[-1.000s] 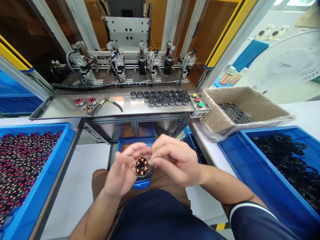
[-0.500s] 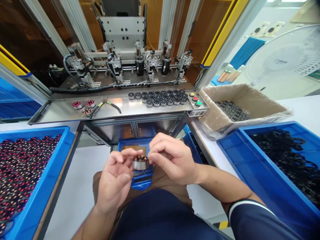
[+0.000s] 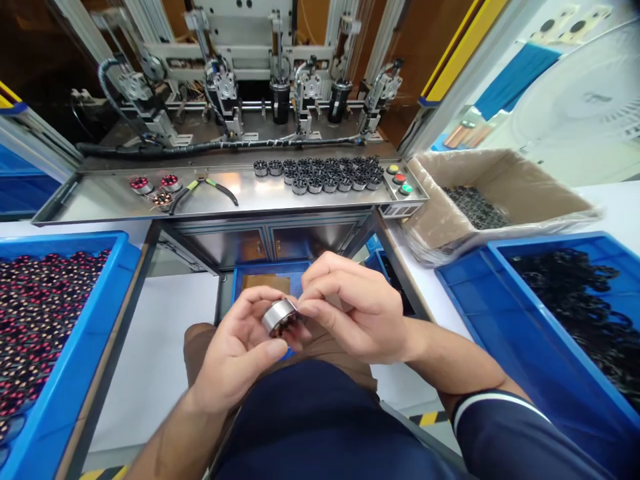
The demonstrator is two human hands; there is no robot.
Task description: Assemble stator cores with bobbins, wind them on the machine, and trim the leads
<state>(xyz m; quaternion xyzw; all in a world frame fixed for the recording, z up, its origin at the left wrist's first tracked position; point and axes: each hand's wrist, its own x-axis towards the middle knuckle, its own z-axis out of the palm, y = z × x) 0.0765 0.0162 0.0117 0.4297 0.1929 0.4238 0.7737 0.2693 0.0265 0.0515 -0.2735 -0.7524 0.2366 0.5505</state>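
Observation:
My left hand [image 3: 240, 347] holds a wound motor stator [image 3: 279, 316], a short silver ring with dark and copper-coloured windings inside. The ring is tilted, with its wound side facing down and to the right. My right hand [image 3: 353, 310] is closed in a pinch at the stator's right edge. Whatever lies between those fingertips is too small to make out. Beyond my hands, pliers [image 3: 203, 187] with green and black handles lie spread on the metal ledge [image 3: 220, 208]. Left of them sit a few wound stators [image 3: 163, 199], two with red windings.
Several unwound stators [image 3: 330, 177] stand in rows beside the coloured push buttons [image 3: 399, 179], below the machine's clamps [image 3: 225, 93]. A blue bin [image 3: 93, 320] of wound stators is at left. At right are a plastic-lined carton [image 3: 435, 220] and a blue bin [image 3: 480, 300] of black parts.
My left hand has turned the stator over, from wound side up to tilted downward. My right hand stays pinched beside it. The camera view has tipped down.

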